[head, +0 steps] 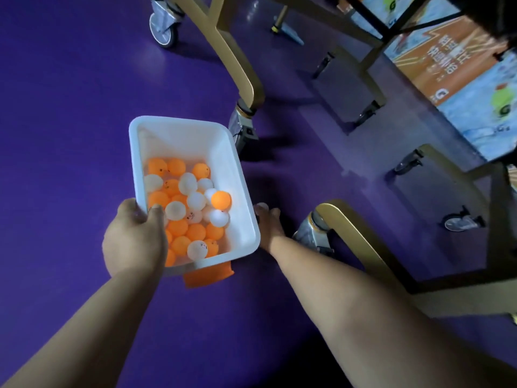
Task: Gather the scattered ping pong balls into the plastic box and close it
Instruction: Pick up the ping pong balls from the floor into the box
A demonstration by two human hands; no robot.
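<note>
My left hand (135, 238) grips the near left rim of a white plastic box (235, 175), thumb hooked inside, and holds it above the purple floor. Several orange and white ping pong balls (193, 214) lie inside; one orange ball (221, 199) sits higher than the rest. An orange piece (208, 275) shows under the box's near edge. My right hand (268, 224) reaches down beside the box's right wall, fingers around a white ping pong ball (262, 206) near the floor. The box partly hides that hand.
Gold table legs on wheeled castors stand close by: one castor (242, 127) just beyond the box, another (316, 233) right of my right hand. Further castors (163, 26) and a printed barrier panel (461, 79) lie behind. The purple floor (70, 107) stretches to the left.
</note>
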